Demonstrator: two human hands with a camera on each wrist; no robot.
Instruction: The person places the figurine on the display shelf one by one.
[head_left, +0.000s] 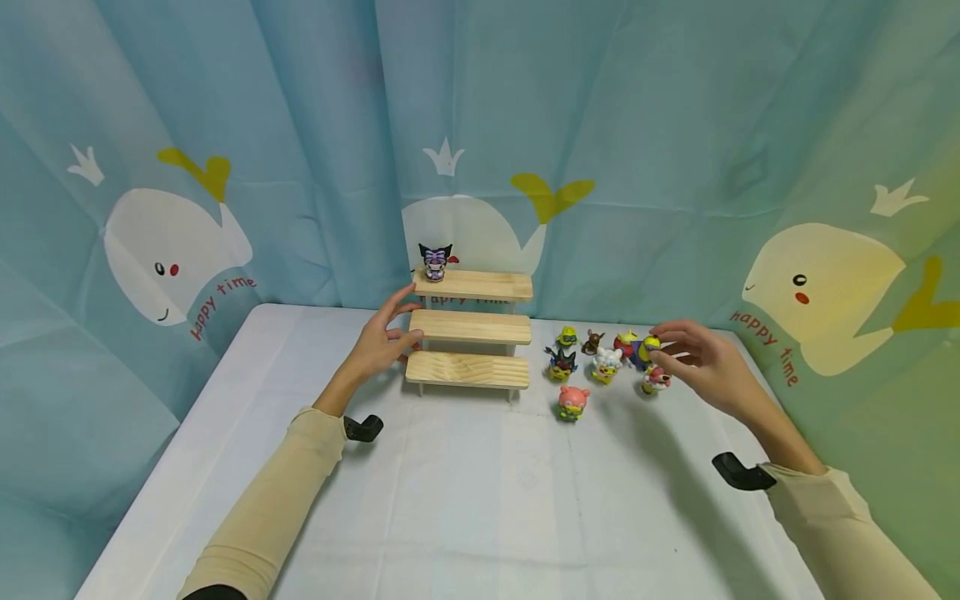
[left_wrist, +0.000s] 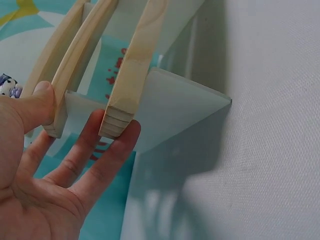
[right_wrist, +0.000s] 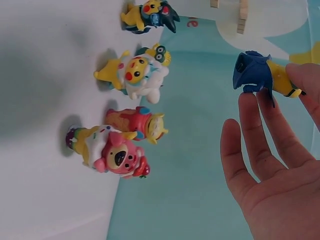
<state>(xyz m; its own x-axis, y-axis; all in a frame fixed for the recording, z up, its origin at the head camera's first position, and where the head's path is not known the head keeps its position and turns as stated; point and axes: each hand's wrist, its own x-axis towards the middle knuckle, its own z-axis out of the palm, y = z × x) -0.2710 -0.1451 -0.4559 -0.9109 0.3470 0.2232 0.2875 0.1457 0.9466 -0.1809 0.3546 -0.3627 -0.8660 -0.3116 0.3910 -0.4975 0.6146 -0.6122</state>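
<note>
My left hand (head_left: pixel 384 337) grips the left end of a three-tier wooden display stand (head_left: pixel 471 327). In the left wrist view, the thumb (left_wrist: pixel 44 92) lies on the middle board, while two fingertips (left_wrist: pixel 131 131) touch the end of the lower board. A purple-and-black figurine (head_left: pixel 436 262) stands at the left of the top board. On the right, my right hand (head_left: pixel 705 360) pinches a blue-and-yellow figurine (right_wrist: pixel 260 75) between thumb and fingers, its blue part lowermost. It hangs above the tabletop, close to the other figurines.
Right of the stand stand a white-hooded figurine (head_left: pixel 606 365), a black-eared one (head_left: pixel 561 364), a pink one (head_left: pixel 572 402) and a pink bear figurine (right_wrist: pixel 120 157), among several others. A whale-print curtain (head_left: pixel 645 167) hangs behind the white tabletop (head_left: pixel 480 500).
</note>
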